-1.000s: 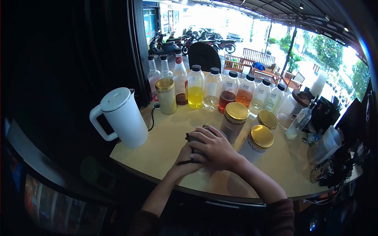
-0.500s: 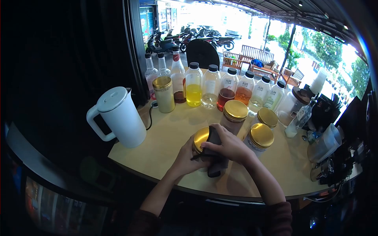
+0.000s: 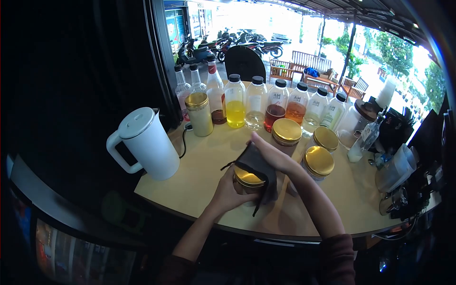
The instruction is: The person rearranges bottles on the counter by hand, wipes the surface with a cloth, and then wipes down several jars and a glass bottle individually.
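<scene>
In the head view, a jar (image 3: 243, 189) with a shiny gold lid (image 3: 249, 178) is held over the near part of the tabletop (image 3: 199, 166), in front of three other gold-lidded jars (image 3: 319, 161). Its base is hidden, so whether it is supported by the tabletop or lifted cannot be told. A dark cloth (image 3: 260, 166) is draped over the lid's far and right portion, with one corner hung down the jar's right side.

The jar is judged to be rigid and moderately heavy if filled, and liable to crack if its wall is glass; the smooth lid may be slippery. It is best taken around the body, below the rim. The cloth appears light and limp, and is best pinched along an edge or pressed flat under the palm.

The jar's left side is clasped by the left hand (image 3: 229, 194): its fingers are curled about the body, and the thumb is laid across the front beneath the lid. The cloth is touched from above by the right hand (image 3: 270, 152). Most of the right fingers are hidden, so whether the cloth is pinched or merely pressed cannot be told.
</scene>
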Available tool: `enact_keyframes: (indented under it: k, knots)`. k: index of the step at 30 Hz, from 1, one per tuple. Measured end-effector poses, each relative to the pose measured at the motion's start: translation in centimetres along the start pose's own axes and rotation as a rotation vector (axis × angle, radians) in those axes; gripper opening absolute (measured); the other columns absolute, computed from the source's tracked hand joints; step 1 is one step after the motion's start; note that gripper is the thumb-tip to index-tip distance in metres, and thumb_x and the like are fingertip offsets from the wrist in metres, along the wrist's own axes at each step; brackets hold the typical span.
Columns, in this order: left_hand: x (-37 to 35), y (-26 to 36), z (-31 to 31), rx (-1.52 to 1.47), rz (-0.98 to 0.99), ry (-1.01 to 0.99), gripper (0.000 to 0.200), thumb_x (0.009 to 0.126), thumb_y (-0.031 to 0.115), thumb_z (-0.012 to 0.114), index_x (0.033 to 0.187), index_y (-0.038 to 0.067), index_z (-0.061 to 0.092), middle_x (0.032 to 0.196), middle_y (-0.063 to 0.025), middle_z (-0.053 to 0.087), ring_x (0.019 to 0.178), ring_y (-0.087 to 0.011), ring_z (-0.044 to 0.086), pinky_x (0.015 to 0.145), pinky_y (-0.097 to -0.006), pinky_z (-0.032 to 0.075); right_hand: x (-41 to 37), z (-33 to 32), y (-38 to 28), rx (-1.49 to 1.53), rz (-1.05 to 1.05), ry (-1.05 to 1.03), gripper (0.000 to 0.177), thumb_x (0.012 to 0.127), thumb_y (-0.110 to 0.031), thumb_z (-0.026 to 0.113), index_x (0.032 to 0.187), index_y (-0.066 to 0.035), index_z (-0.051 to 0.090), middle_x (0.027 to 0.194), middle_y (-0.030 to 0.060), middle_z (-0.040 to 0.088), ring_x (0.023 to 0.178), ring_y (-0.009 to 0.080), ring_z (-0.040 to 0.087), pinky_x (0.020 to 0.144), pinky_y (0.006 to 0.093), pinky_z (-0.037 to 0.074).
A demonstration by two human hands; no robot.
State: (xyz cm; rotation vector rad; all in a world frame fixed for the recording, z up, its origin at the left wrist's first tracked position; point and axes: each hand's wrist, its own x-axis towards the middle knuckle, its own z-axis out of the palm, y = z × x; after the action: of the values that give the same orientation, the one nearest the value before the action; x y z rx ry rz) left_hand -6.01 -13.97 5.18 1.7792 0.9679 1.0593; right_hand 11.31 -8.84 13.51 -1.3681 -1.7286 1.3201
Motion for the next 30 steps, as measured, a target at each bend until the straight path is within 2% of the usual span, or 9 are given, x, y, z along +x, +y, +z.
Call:
enact_keyframes:
  k: [2, 5, 8, 9, 12, 18, 20, 22, 30]
  knots:
    - [0.1, 0.0, 0.0, 0.017, 0.021, 0.019, 0.095, 0.057, 0.017, 0.089, 0.135, 0.002, 0.036, 0.124, -0.0138, 0.054, 0.117, -0.025, 0.055, 0.098, -0.0365, 0.045, -1.1, -0.8, 1.3, 0.366, -0.011, -0.103, 0.057, 0.099, -0.047, 0.041, 0.134, -0.002, 0.043, 0.117, 0.0014, 0.056, 0.105, 0.008, 0.053, 0.094, 0.0251, 0.041]
    - [0.2, -0.4, 0.3, -0.01, 0.045, -0.019, 0.095, 0.057, 0.021, 0.089, 0.133, 0.001, 0.036, 0.124, -0.0148, 0.053, 0.117, -0.026, 0.054, 0.098, -0.0371, 0.045, -2.4, -1.3, 1.8, 0.085, -0.061, -0.092, 0.063, 0.086, -0.044, 0.065, 0.129, 0.0, 0.048, 0.117, 0.0088, 0.058, 0.109, 0.0125, 0.054, 0.097, 0.0275, 0.041]
    - [0.1, -1.5, 0.8, 0.087, 0.04, 0.024, 0.093, 0.058, 0.025, 0.089, 0.132, 0.001, 0.038, 0.123, -0.0158, 0.053, 0.117, -0.027, 0.054, 0.099, -0.0372, 0.044, -0.4, -1.3, 0.4, -0.284, 0.018, -0.187, 0.072, 0.08, -0.055, 0.068, 0.122, 0.002, 0.054, 0.116, 0.0166, 0.06, 0.111, 0.0177, 0.056, 0.095, 0.0307, 0.043]
    - [0.3, -1.8, 0.7, 0.059, 0.061, -0.003, 0.093, 0.058, 0.026, 0.089, 0.132, 0.001, 0.038, 0.122, -0.0162, 0.053, 0.117, -0.0275, 0.053, 0.099, -0.0371, 0.043, -0.5, -0.4, -0.8, -0.487, 0.007, -0.082, 0.087, 0.073, -0.069, 0.063, 0.12, 0.004, 0.055, 0.112, 0.0235, 0.06, 0.109, 0.0295, 0.059, 0.093, 0.0363, 0.045]
    - [0.3, -0.5, 0.3, 0.062, 0.089, -0.03, 0.094, 0.057, 0.027, 0.089, 0.131, 0.001, 0.037, 0.123, -0.0163, 0.051, 0.117, -0.0281, 0.052, 0.098, -0.0375, 0.043, -1.5, 1.8, -2.0, -0.747, -0.112, 0.037, 0.089, 0.073, -0.071, 0.059, 0.12, 0.004, 0.054, 0.111, 0.0238, 0.06, 0.11, 0.0342, 0.057, 0.095, 0.0382, 0.044]
    - [-0.1, 1.3, -0.3, 0.24, 0.104, 0.015, 0.093, 0.057, 0.024, 0.09, 0.129, 0.002, 0.036, 0.127, -0.0137, 0.047, 0.118, -0.0258, 0.052, 0.098, -0.038, 0.045, -4.7, -0.8, 0.5, -0.385, -0.379, -0.059, 0.082, 0.071, -0.045, 0.078, 0.13, -0.001, 0.043, 0.124, 0.0212, 0.051, 0.114, 0.0301, 0.052, 0.097, 0.038, 0.042]
    - [0.0, 0.4, 0.0, -0.22, 0.015, -0.042, 0.096, 0.056, 0.022, 0.091, 0.13, 0.002, 0.032, 0.125, -0.0141, 0.048, 0.117, -0.0245, 0.053, 0.099, -0.0363, 0.045, -5.7, -1.6, 0.5, -0.115, -0.256, -0.147, 0.073, 0.076, -0.036, 0.076, 0.134, -0.006, 0.043, 0.122, 0.0152, 0.051, 0.115, 0.0239, 0.05, 0.1, 0.0347, 0.039]
    - [0.0, 0.3, 0.1, -0.149, 0.01, -0.034, 0.096, 0.057, 0.022, 0.092, 0.129, 0.002, 0.032, 0.124, -0.0146, 0.048, 0.117, -0.0242, 0.054, 0.1, -0.0362, 0.045, -4.9, -1.6, 1.1, -0.099, -0.249, -0.154, 0.068, 0.078, -0.033, 0.076, 0.133, -0.008, 0.044, 0.123, 0.0143, 0.051, 0.114, 0.0202, 0.05, 0.097, 0.0336, 0.041]
    - [0.0, -0.7, 0.2, -0.059, 0.058, 0.008, 0.088, 0.056, 0.022, 0.091, 0.123, 0.004, 0.036, 0.119, -0.0132, 0.052, 0.114, -0.0239, 0.055, 0.1, -0.0371, 0.045, 0.8, 0.4, 0.7, -0.505, -0.372, 0.33, 0.034, 0.086, -0.03, 0.064, 0.087, 0.004, 0.061, 0.068, 0.0207, 0.059, 0.063, 0.0315, 0.059, 0.062, 0.0379, 0.046]
